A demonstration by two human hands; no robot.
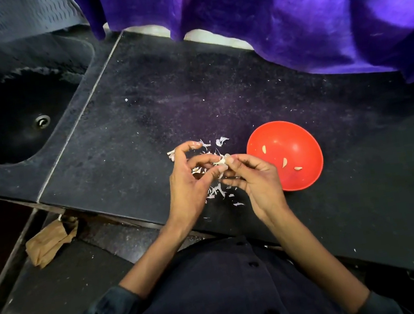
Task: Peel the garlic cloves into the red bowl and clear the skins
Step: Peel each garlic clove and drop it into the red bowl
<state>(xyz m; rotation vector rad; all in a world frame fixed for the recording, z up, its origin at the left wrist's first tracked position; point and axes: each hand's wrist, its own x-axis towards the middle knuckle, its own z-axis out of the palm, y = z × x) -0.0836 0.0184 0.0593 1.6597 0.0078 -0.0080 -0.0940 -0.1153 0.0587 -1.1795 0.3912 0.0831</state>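
Head view: clove [221, 162] sits between both hands, just above the bench [121, 132], just left of the red bowl [308, 174]. Left hand [191, 183] palm turned inward, thumb and forefinger curled onto the clove from the left, other fingers arched up and apart. Right hand [254, 176] pinches the clove from the right with thumb and fingertips, remaining fingers curled under. Both forearms come up from the bottom of frame, dark sleeves pushed back at the elbows. Skins [216, 190] scattered on the bench under and around the hands, a few more beyond the left fingers. Bowl rests on the bench beside the right hand, three peeled cloves [284, 162] lying apart inside it. Dark sink [8, 127] at far left, well apart. Purple cloth [287, 15] hangs over the far edge of the bench. Crumpled brown paper bag [49, 241] on the floor below the bench edge, left of the left forearm.
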